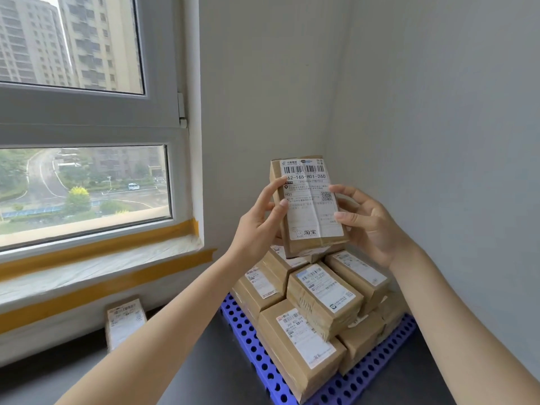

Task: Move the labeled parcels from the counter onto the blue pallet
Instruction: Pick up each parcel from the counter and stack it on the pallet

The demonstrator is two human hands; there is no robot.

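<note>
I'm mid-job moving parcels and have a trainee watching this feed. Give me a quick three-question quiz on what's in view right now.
1. True or false: the held parcel is gripped by both the left hand and the right hand.
2. Multiple choice: where does the lone parcel off the stack stand? A) on the blue pallet B) on the dark surface by the wall below the window sill C) on the window sill
3. Fill in: the held parcel's face turned toward the camera carries a white shipping ____.

Key: 1 true; 2 B; 3 label.
</note>
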